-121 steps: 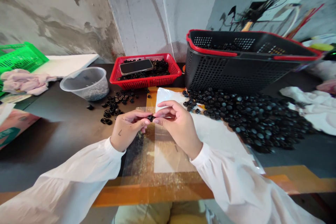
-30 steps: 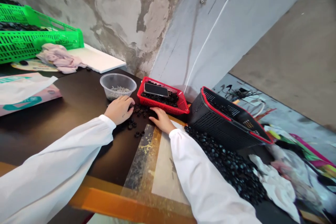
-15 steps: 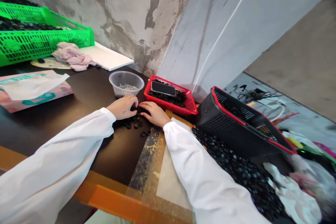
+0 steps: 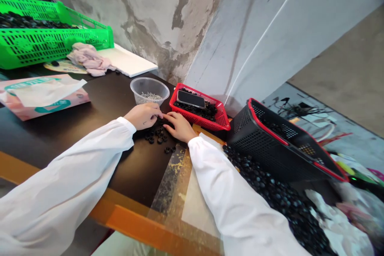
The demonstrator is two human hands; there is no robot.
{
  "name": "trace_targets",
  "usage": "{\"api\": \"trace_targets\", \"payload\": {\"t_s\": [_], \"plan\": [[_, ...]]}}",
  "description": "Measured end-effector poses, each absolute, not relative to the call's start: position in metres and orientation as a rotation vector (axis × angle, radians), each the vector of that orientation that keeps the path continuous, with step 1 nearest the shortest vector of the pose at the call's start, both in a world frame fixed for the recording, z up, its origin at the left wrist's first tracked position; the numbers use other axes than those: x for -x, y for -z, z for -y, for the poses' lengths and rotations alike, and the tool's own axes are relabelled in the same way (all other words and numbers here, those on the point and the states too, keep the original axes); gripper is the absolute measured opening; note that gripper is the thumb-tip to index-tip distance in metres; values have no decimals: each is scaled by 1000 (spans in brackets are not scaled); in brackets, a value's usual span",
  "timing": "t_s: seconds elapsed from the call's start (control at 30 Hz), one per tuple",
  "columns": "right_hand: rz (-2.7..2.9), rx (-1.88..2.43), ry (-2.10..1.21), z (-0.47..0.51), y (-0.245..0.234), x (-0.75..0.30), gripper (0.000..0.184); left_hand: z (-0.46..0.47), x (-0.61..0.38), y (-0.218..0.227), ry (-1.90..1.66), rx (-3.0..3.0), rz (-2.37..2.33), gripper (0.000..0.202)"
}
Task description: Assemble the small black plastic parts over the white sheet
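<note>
My left hand (image 4: pixel 143 116) lies on the dark tabletop (image 4: pixel 90 128) with its fingertips at the edge of a small scatter of black round rubber-like pieces (image 4: pixel 157 136). Its fingers hide whatever is under them. My right hand (image 4: pixel 178 127) is just to its right, fingers spread and reaching down among the same pieces. The fingertips of the two hands nearly meet. Both white sleeves run back toward me. A clear plastic bowl (image 4: pixel 149 90) holding small grey bits stands just beyond my left hand.
A red mesh basket (image 4: pixel 222 118) holds black pieces and a phone (image 4: pixel 191 99). To its right are a black basket with a red rim (image 4: pixel 270 156) and a large heap of black pieces (image 4: pixel 270 196). A green basket (image 4: pixel 51 38), pink cloth (image 4: pixel 90 59), and tissue box (image 4: pixel 45 98) lie at the left.
My hands have drawn closer together over the small pieces than a second ago. The whole scene has shifted slightly in view as my head moved.
</note>
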State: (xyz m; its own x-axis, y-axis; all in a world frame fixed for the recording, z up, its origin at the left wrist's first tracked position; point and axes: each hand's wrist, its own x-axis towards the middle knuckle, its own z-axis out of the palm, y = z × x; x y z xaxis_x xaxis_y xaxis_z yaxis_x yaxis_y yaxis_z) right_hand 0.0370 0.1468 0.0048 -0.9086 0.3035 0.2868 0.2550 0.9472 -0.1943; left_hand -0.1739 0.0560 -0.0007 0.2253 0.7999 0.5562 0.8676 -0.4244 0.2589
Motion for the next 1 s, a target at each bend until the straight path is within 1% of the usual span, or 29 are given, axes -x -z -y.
{"api": "trace_targets", "payload": {"t_s": [0.13,0.27,0.47,0.57,0.73,0.87,1.0], "plan": [[2794,431,-196,-146,-4,-28,36,-54,173,-2,1116,2244,1619,33],[2739,455,-282,-149,-2,-32,25,-52,171,-5,1272,2092,1598,31],[2724,516,-289,-152,1,-48,13,-51,169,-6,1330,2096,1525,31],[2731,543,-282,-150,2,-53,13,-50,169,-7,1339,2110,1507,32],[2697,653,-306,-149,7,-66,17,-50,171,-6,1342,2149,1494,31],[2689,682,-331,-145,8,-82,16,-51,171,-6,1357,2197,1487,31],[2710,665,-338,-131,1,-99,15,-50,166,-11,1242,2417,1536,27]]}}
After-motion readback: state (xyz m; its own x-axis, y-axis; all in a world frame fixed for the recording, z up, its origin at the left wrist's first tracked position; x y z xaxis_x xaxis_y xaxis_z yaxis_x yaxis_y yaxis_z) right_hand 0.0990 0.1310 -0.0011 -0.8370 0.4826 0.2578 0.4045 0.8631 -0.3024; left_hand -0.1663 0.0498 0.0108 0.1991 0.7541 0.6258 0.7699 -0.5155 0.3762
